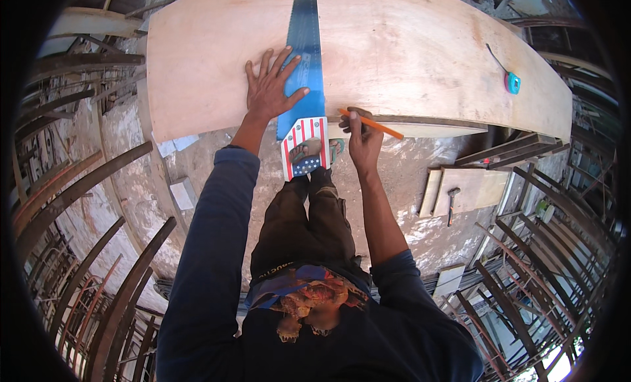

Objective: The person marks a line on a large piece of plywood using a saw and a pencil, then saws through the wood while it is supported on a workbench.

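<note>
Two hands at the near edge of the plywood sheet [407, 60]: left hand [271, 86] lies flat, fingers spread, on the blue handsaw [303, 60] used as a straightedge, right hand [360, 134] pinches an orange pencil [371, 124]; if that palm eases off, I'd expect saw skew and a crooked line.

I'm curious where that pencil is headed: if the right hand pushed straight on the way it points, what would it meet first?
The right hand points up toward the large pale plywood sheet, so its near edge likely comes first; the blue handsaw blade lies to the left, out of line. Depth is hard to judge.
</note>
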A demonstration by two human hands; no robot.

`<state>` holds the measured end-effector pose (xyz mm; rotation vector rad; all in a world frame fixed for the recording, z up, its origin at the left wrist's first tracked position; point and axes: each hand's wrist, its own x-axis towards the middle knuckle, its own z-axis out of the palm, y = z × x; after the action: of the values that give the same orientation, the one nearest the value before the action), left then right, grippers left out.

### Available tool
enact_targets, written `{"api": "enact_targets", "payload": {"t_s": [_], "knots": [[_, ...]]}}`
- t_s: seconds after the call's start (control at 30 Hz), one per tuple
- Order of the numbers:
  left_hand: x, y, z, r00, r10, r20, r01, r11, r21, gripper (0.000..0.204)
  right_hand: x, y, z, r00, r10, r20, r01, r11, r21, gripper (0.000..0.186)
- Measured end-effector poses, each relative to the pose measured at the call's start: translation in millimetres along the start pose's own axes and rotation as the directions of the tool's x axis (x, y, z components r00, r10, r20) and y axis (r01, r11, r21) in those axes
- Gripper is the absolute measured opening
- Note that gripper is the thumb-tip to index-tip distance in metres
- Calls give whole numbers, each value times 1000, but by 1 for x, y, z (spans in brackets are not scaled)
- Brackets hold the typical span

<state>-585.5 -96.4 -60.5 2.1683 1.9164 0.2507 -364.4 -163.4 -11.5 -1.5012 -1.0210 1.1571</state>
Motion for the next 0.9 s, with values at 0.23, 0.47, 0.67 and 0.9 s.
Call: {"api": "enact_targets", "payload": {"t_s": [0.23, 0.47, 0.67, 0.9], "knots": [[0, 0, -2, 1000, -10, 0, 10, 1000, -5, 81, 23, 15, 2, 982, -43, 182, 96, 952, -290, 16], [3, 1, -3, 998, -35, 55, 34, 999, 25, 81, 28, 22, 6, 959, -45, 279, 167, 887, -430, 16], [3, 1, -7, 999, -27, 40, 27, 1000, -6, 79, 31, 12, 9, 935, -52, 351, 238, 825, -512, 12], [4, -2, -11, 999, -25, 32, 26, 999, -46, 77, 68, 1, 38, 916, -180, 358, 350, 795, -495, 7]]}}
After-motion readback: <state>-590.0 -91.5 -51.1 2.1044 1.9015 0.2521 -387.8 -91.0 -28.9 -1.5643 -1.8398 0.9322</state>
